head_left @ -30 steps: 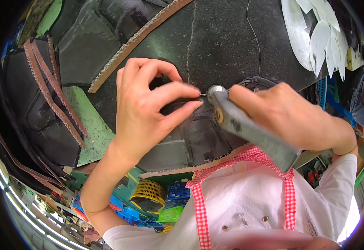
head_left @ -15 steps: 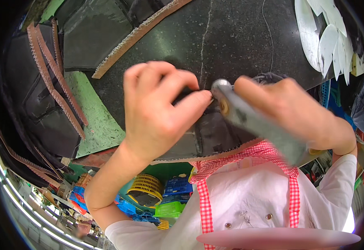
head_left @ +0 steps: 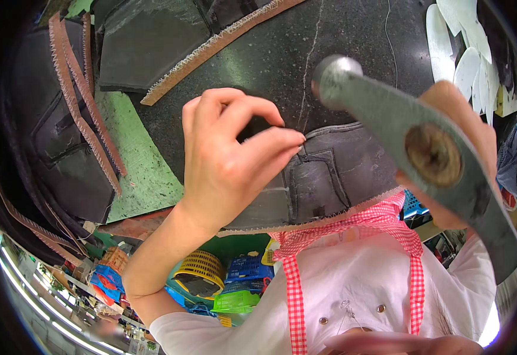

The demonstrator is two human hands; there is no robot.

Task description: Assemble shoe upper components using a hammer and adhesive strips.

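Observation:
My right hand (head_left: 469, 118) is wrapped round the handle of a hammer (head_left: 383, 106), raised close to the view. The hammer has a round steel face, a grey head and the wooden handle end showing in its eye. My left hand (head_left: 226, 160) pinches thumb and fingertips together at the upper edge of a black leather piece (head_left: 365, 168). This piece has seam lines and a brown strip stitched in zigzag along its near edge. It lies on a dark stone worktop (head_left: 264, 65). Whatever sits right between the left fingertips is too small to make out.
Another black piece (head_left: 152, 53) with a brown zigzag-stitched strip lies at the far left. Loose brown strips (head_left: 75, 106) cross a green sheet (head_left: 134, 171). White oval pieces (head_left: 466, 65) are stacked at the far right. Below the worktop stand yellow (head_left: 202, 266) and green baskets (head_left: 235, 299).
My right hand has lifted the hammer up from beside the left fingertips, toward the view and to the right. The left hand keeps its pinch at the leather's edge. The view has shifted slightly.

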